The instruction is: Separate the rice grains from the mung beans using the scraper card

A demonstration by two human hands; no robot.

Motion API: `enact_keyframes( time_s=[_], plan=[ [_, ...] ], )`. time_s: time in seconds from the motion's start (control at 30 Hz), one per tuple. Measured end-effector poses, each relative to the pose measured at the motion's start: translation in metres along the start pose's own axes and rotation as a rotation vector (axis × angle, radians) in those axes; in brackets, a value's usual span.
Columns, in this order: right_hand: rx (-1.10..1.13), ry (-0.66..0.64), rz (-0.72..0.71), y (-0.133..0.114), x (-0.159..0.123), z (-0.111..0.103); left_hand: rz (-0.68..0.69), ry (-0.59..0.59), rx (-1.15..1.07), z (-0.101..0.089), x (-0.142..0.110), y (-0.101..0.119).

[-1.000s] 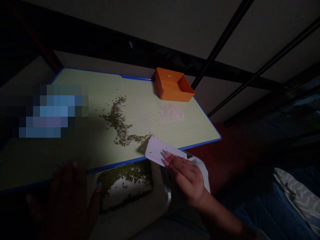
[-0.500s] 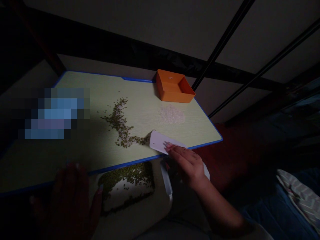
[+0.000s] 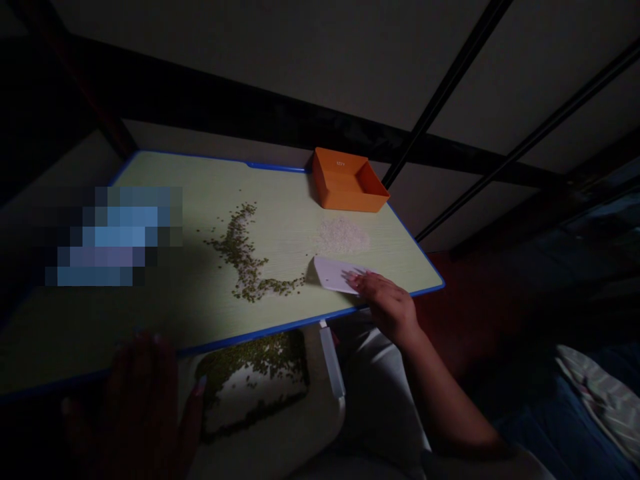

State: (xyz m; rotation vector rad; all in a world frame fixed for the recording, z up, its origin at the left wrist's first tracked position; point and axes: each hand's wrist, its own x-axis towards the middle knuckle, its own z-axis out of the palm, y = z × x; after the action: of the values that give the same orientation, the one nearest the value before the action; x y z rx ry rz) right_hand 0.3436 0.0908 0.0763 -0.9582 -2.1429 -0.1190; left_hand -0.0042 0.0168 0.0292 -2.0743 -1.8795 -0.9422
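My right hand is closed on a white plastic scraper card, held flat on the pale green table just right of a trail of green beans. A small heap of white rice lies just beyond the card. My left hand sits in deep shadow below the table's near edge, fingers spread around the rim of a white tray that holds more green beans with some white grains.
An orange open box stands at the table's far right corner. A blurred blue patch covers the table's left part. Dark metal bars run behind and to the right. Blue and patterned bedding lies at the lower right.
My right hand has slid the scraper card up and to the right, from the near table edge onto the tabletop, closer to the rice heap. The left hand has barely moved.
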Motion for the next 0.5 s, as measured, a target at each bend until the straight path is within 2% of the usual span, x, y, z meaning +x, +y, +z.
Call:
enact_keyframes(
  time_s=[0.2,0.37,0.5],
  plan=[
    [-0.025,-0.01,-0.006,0.002,-0.0064,-0.0046,-0.003,0.001,0.008,0.0021,0.0007,0.0002],
    [-0.082,0.047,-0.004,0.008,-0.0033,-0.0054,0.03,-0.001,-0.002,-0.0003,0.0015,-0.0001],
    [-0.117,0.086,-0.058,0.0006,-0.0013,-0.0065,0.022,0.015,-0.009,-0.0012,0.0023,0.0002]
  ],
)
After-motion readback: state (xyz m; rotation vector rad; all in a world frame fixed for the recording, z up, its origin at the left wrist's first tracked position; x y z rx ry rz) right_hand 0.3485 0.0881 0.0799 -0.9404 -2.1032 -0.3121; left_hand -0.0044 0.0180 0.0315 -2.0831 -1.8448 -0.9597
